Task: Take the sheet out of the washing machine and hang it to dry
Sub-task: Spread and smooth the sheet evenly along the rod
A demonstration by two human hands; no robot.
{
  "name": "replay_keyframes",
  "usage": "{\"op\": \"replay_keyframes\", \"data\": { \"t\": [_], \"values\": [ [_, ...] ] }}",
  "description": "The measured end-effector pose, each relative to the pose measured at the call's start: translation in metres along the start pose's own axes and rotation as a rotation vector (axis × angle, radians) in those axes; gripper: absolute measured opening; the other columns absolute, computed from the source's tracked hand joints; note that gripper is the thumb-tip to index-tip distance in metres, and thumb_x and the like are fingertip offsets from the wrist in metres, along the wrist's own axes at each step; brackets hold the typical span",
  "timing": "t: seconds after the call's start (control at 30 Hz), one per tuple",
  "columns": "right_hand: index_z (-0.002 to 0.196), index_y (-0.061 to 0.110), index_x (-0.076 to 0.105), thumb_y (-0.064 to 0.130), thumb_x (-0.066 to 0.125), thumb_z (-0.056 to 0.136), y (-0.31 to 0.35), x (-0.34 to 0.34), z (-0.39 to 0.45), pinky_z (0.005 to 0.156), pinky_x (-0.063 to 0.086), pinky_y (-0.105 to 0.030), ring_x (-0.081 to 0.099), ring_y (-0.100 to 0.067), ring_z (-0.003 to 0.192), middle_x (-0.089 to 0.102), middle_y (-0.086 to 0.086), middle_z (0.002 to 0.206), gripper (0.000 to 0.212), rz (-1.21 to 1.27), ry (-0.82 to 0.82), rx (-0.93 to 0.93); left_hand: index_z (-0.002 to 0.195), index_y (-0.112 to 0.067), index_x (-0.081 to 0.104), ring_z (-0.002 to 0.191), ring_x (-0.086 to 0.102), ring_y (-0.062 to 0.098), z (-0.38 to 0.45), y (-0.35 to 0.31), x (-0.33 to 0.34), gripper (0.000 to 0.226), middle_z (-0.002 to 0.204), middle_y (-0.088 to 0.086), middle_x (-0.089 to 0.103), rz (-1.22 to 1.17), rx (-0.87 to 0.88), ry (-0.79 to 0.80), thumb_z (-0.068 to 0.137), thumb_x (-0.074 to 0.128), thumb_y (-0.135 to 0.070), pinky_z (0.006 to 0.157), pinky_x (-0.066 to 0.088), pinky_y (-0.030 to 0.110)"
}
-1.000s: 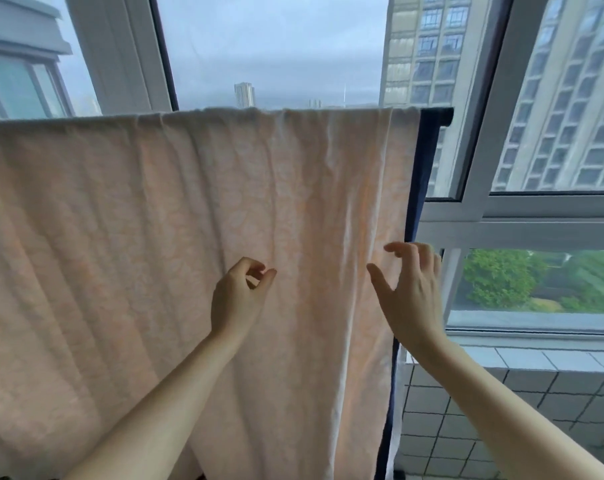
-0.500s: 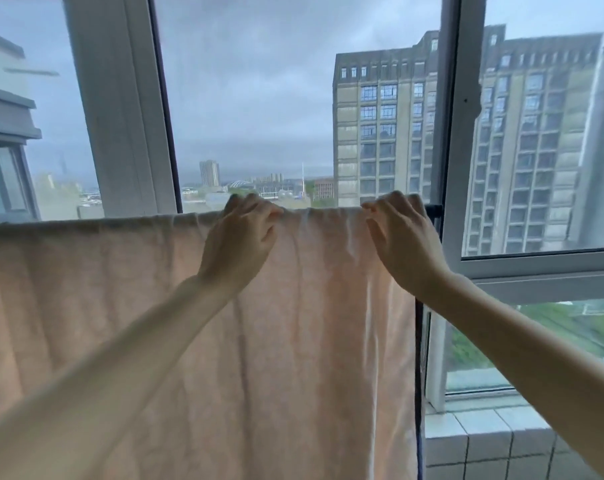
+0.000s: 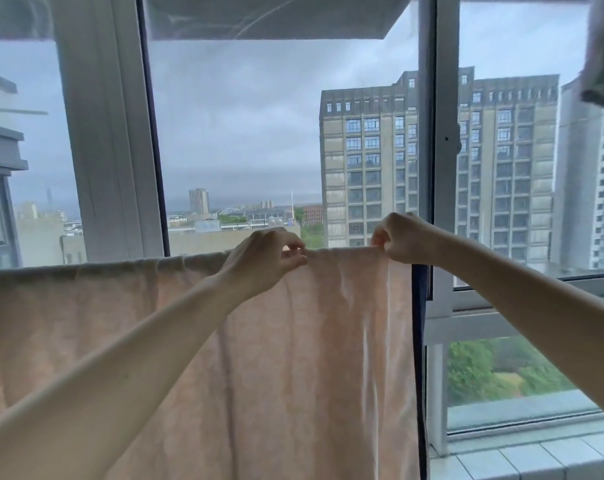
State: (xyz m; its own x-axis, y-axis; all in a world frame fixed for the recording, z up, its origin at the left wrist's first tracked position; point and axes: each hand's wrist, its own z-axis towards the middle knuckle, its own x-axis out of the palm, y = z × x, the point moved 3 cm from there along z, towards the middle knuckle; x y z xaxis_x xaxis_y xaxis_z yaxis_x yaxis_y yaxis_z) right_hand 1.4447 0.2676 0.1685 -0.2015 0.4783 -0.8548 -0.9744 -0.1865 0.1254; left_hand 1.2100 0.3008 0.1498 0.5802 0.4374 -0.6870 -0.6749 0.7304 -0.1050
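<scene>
1. Two hands are seen at the top edge of the sheet [image 3: 293, 358], which is draped over a horizontal rail or line in front of the window [image 3: 245, 140]; the rail itself is hidden under the cloth.
2. The left hand [image 3: 262, 261] is closed, with thumb and fingers [image 3: 295, 262] pinched on the top fold of the sheet.
3. The right hand [image 3: 402, 239] is curled shut on the sheet's top right corner, just beside the dark upright of the drying rack [image 3: 419, 341].
4. The task is judged to be nearly done: the sheet is out of the washing machine, which is not in view, and is hung and spread across the frame.
5. Only the straightening of the top edge and the smoothing of creases appear to be left.
6. Compared with half a second earlier, the hands are set slightly wider apart along the edge, and flat palms over the fold are replaced by a pinch.
7. Compared with a second earlier, the hands are raised from the sheet's middle to its top, and more sky and buildings are taken in by the view.
</scene>
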Motion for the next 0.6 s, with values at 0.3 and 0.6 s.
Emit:
{"op": "replay_keyframes", "data": {
  "t": [0.3, 0.6],
  "values": [
    [0.094, 0.009, 0.068, 0.021, 0.07, 0.086, -0.022, -0.003, -0.016, 0.064, 0.038, -0.008, 0.061, -0.009, 0.078, 0.067, 0.0, 0.087, 0.014, 0.047, -0.109, -0.051, 0.079, -0.015, 0.073, 0.074, 0.062, 0.014, 0.011, 0.011, -0.008, 0.006, 0.076, -0.004, 0.068, 0.01, 0.036, -0.054, 0.084, 0.071, -0.012, 0.072, 0.049, 0.029],
    [0.088, 0.011, 0.067, 0.008, 0.062, 0.088, -0.019, -0.007, -0.013, 0.072, 0.058, -0.037, 0.064, -0.017, 0.073, 0.069, -0.004, 0.084, 0.006, -0.104, -0.296, -0.036, 0.08, -0.016, 0.064, 0.078, 0.059, 0.02, -0.003, 0.046, -0.038, 0.007, 0.082, -0.004, 0.064, 0.142, -0.13, -0.062, 0.086, 0.064, -0.012, 0.072, 0.046, 0.03]
  ]
}}
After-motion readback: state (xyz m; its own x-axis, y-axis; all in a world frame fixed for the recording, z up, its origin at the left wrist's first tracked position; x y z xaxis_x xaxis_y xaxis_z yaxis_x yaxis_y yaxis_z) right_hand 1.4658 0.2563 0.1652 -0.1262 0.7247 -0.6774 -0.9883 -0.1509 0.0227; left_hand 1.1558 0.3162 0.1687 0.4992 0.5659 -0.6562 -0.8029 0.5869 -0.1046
